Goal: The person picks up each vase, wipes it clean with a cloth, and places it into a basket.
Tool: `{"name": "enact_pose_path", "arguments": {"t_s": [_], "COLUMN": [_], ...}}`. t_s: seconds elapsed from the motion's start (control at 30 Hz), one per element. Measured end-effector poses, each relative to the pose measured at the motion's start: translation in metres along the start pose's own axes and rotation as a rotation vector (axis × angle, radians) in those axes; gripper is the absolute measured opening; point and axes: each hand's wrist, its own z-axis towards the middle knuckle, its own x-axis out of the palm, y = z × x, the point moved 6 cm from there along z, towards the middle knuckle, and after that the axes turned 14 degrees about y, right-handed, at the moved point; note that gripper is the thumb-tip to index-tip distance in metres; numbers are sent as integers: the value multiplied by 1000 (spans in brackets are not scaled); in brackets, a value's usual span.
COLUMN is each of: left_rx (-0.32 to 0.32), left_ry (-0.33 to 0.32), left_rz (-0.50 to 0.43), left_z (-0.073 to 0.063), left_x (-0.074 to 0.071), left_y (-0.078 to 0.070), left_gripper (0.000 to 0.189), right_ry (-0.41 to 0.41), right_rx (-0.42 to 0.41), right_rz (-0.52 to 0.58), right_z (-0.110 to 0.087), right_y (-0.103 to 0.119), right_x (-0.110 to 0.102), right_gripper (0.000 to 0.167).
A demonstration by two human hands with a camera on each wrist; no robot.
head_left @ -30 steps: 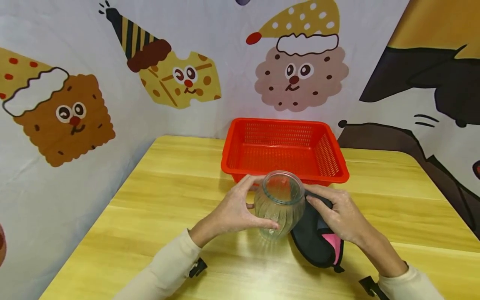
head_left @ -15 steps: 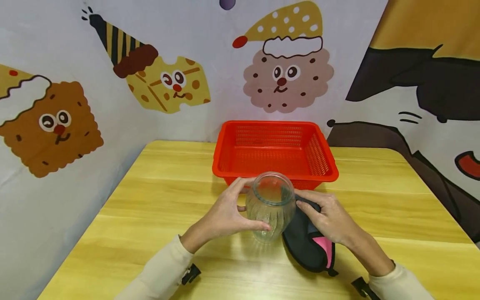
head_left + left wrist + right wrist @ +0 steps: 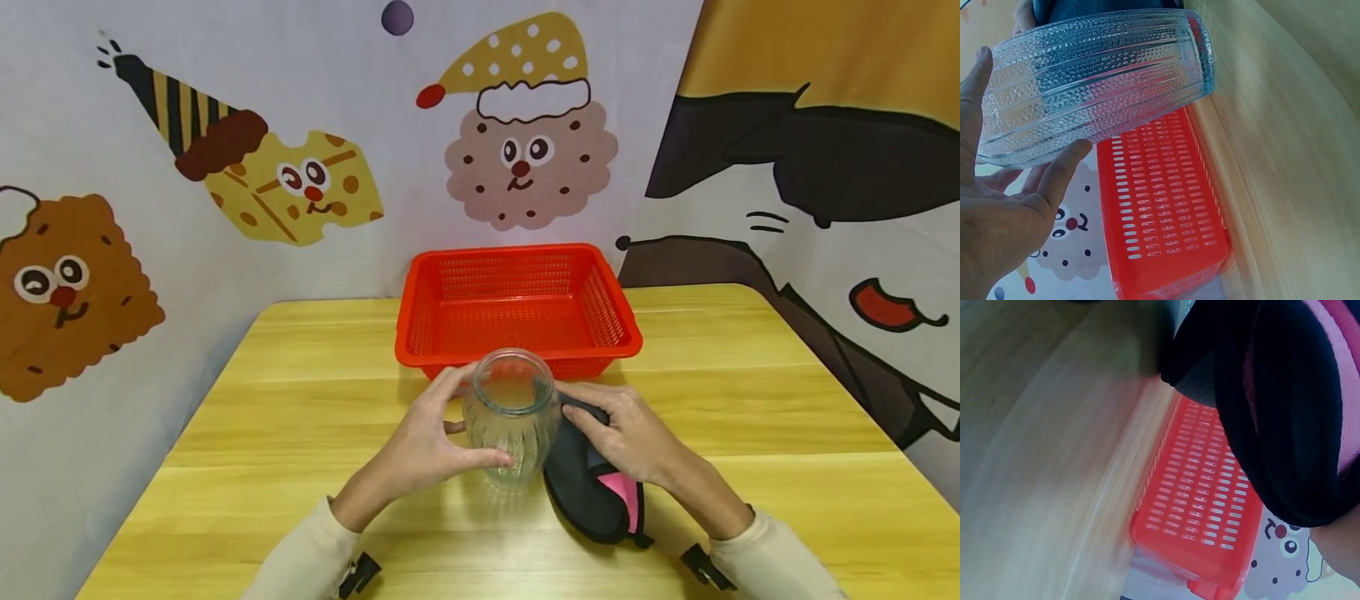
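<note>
A clear glass jar [image 3: 517, 433] with ribbed, dimpled sides and a wide round mouth is upright in front of me. My left hand [image 3: 420, 442] holds its left side, thumb across the front and fingers behind. In the left wrist view, the glass jar [image 3: 1104, 81] shows nothing inside; whether its base touches the table is unclear. Just right of it, my right hand [image 3: 626, 429] pinches the top of a soft black fabric item with pink lining [image 3: 588, 492]. This item hangs down, its pink inside [image 3: 1350, 387] showing in the right wrist view.
A red plastic basket [image 3: 517, 358] with slotted sides stands behind the jar, nothing visible in it. The wood-grain table [image 3: 315, 367] reaches back to a cloth wall [image 3: 405, 150] printed with cartoon biscuits and cheese.
The head view has turned to the right, so everything sits further left in it. Both hands keep their holds on the jar and the black fabric item, with little other movement.
</note>
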Motion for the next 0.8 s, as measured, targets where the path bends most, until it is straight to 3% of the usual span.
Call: {"name": "enact_pose_path", "arguments": {"t_s": [0.8], "left_rx": [6], "left_ry": [32], "left_rz": [-73], "left_z": [0], "left_x": [5], "left_y": [0], "left_gripper": [97], "right_ry": [-9], "right_rx": [-1], "right_rz": [-8], "right_z": [-6], "right_y": [-2], "right_x": [2], "right_gripper": [40]}}
